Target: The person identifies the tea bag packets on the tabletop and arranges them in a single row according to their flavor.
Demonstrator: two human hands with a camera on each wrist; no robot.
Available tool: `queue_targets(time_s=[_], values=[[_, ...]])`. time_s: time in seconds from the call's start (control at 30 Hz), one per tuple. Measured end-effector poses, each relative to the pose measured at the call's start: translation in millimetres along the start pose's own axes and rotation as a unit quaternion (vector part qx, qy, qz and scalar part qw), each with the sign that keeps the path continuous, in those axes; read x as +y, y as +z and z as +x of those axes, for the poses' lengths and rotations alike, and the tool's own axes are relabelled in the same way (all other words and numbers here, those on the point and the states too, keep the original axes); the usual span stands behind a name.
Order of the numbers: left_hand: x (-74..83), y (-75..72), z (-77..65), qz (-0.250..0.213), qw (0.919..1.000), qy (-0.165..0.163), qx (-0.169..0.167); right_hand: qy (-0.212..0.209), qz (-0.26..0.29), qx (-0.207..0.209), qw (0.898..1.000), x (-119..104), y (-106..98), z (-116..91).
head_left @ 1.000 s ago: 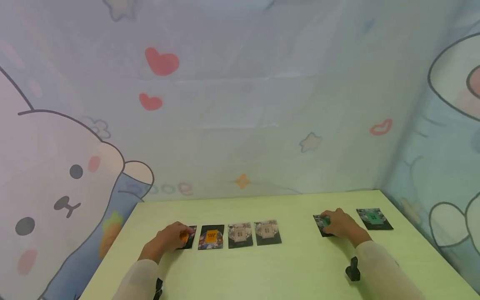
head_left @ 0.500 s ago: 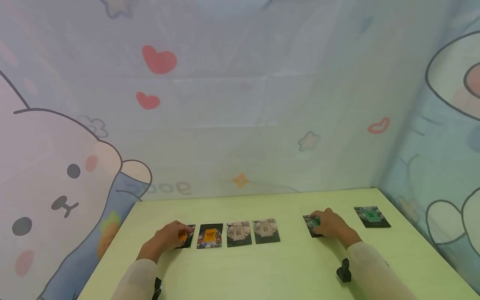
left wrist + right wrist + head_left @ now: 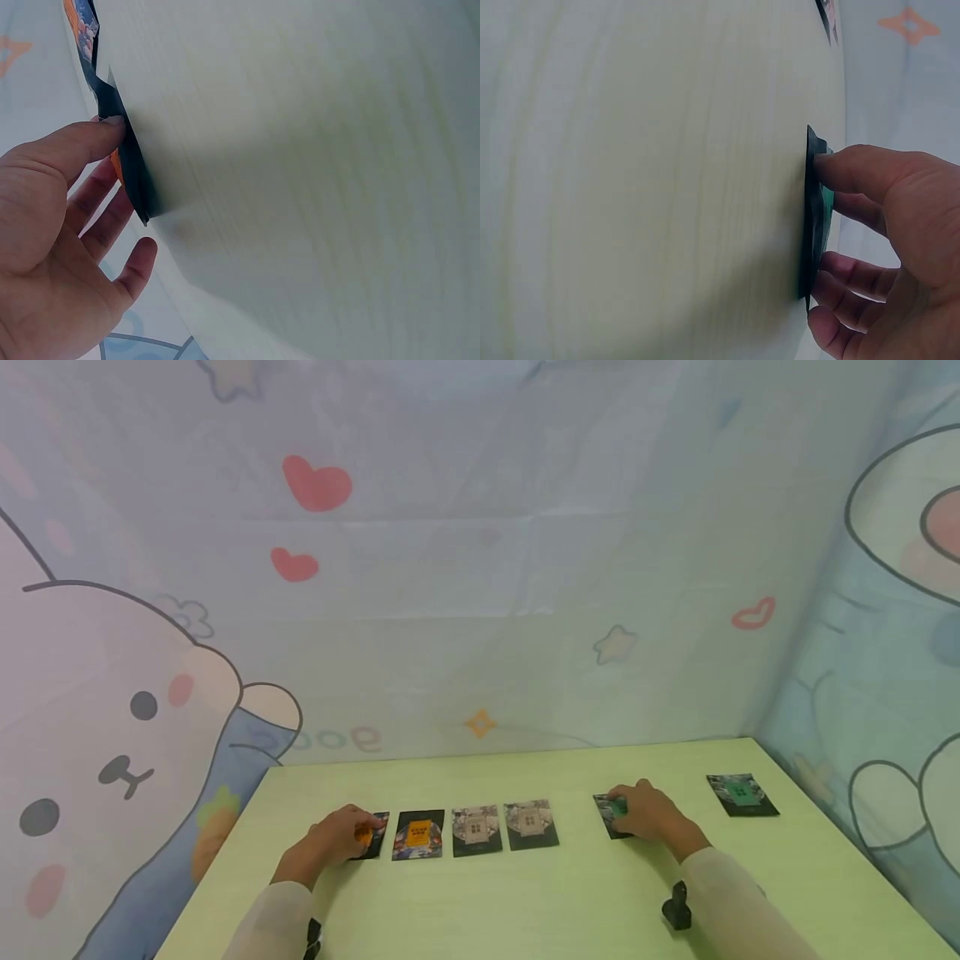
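My left hand [image 3: 330, 843] is at the left end of a row of sachets. It pinches an orange-and-black sachet [image 3: 133, 169] by its edges, thumb on the near side. My right hand [image 3: 651, 817] pinches a green-and-black sachet [image 3: 609, 817] flat on the table, its thumb [image 3: 862, 171] along one edge. Between the hands lie another orange sachet [image 3: 417, 837] and two beige-and-black ones, a left beige sachet [image 3: 476, 832] and a right beige sachet [image 3: 532, 823]. The hands cover parts of the sachets they hold.
A second green sachet [image 3: 742, 794] lies at the far right of the pale green table [image 3: 480, 902]. Behind the table hangs a cartoon-printed cloth [image 3: 450, 568], which also runs along both sides.
My right hand has slid leftward with the green sachet, nearing the beige ones and leaving the far-right green sachet. My left hand stays on its orange sachet. The head view shifts slightly.
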State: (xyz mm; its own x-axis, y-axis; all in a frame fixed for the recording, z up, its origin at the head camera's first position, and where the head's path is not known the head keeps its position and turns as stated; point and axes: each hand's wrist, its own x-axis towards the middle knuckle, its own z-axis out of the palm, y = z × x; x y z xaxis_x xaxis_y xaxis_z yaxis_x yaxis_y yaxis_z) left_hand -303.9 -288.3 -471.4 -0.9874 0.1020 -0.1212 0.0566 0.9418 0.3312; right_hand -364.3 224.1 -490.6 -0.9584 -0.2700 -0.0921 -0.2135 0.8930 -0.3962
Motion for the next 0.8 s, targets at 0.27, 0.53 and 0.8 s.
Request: queue_targets(time_s=[0.27, 0.53, 0.8], values=[[0.5, -0.1, -0.1, -0.001, 1.0000, 0.002, -0.001, 0.008, 0.011, 0.002, 1.000, -15, 7, 0], [1.0, 0.0, 0.6, -0.002, 1.0000, 0.008, 0.001, 0.007, 0.002, 0.008, 1.000, -24, 15, 2], [-2.3, 1.2, 2.5, -0.004, 1.0000, 0.006, -0.002, 0.008, 0.004, 0.008, 1.000, -33, 19, 8]])
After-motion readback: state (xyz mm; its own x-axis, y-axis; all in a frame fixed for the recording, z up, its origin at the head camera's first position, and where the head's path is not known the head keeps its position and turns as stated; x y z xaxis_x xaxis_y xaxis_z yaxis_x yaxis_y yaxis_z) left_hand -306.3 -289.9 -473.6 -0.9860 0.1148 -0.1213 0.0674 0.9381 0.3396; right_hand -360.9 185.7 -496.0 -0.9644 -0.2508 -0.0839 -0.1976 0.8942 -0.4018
